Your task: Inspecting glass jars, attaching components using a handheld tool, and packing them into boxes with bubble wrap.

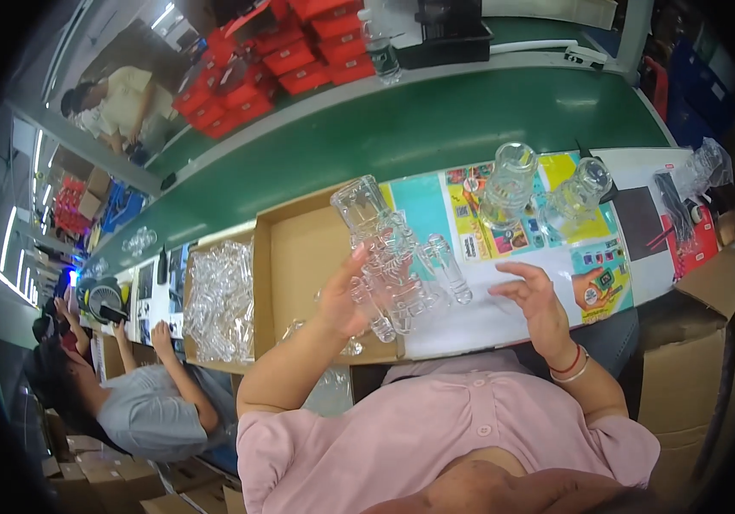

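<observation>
The left hand (346, 300) is raised over the near edge of the counter (504, 321), its grip closed around the lower part of a clear glass piece (385, 257) made of joined chambers and short tubes, with the thumb pressed against its side. The piece stands tilted, its square-shouldered top leaning toward the far left, above the open cardboard box (299, 257) at the counter's near left. The right hand (539, 304) hovers just beside the glass piece without touching it, grip open, fingers loosely curled and spread, a red cord and a pale band on its wrist.

Farther along the counter, on colourful printed sheets (487, 223), stand two more clear glass jars (509, 184), close together near the far edge beside the green conveyor belt (436, 120). Left of the box lies a heap of clear glass parts in plastic wrap (218, 300). At the counter's right end sit a dark pad (640, 223) and a crinkled clear bag (702, 167). Red boxes (299, 51) are stacked beyond the belt. Another person in a grey shirt (149, 411) sits to the left
</observation>
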`<state>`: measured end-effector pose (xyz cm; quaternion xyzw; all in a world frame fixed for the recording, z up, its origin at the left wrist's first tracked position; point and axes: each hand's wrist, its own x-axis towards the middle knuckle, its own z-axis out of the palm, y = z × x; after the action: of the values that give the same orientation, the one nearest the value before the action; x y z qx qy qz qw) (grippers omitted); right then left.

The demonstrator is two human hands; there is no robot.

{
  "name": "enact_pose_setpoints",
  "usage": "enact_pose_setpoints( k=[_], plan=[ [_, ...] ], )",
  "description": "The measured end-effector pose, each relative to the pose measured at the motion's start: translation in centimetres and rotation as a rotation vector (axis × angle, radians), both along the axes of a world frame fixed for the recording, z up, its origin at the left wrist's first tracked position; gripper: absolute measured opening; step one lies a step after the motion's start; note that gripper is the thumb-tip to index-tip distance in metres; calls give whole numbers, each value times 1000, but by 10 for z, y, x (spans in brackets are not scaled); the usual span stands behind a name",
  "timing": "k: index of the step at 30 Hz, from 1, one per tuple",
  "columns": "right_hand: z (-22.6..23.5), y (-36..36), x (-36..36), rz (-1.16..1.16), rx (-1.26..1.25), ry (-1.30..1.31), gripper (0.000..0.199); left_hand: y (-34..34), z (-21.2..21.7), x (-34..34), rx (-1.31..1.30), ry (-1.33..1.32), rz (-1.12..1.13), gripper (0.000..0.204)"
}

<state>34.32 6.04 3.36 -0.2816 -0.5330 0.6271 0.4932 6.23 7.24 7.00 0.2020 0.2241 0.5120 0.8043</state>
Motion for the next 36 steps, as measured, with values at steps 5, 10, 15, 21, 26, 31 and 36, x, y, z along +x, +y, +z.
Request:
enact_pose_setpoints(
  k=[5,10,15,21,26,31,36],
  plan=[
    [-29,-5,39,-93,239,-309,54,61,-3,-9,18,97,25,38],
    [-36,0,44,-163,479,-583,25,171,-9,-30,-19,144,54,33],
    [-43,9,42,-182,530,-596,18,272,-39,-39,188,611,147,28],
    [-44,12,39,-145,534,-628,16,299,-70,-72,82,1255,388,42],
    [-46,13,36,-111,495,-603,14,227,-53,-105,715,2040,716,46],
    [-56,7,42,-143,442,-632,13,87,-26,-120,564,1937,353,18],
    [-56,8,32,-122,494,-697,13,-25,-28,-169,304,2285,494,19]
  ],
)
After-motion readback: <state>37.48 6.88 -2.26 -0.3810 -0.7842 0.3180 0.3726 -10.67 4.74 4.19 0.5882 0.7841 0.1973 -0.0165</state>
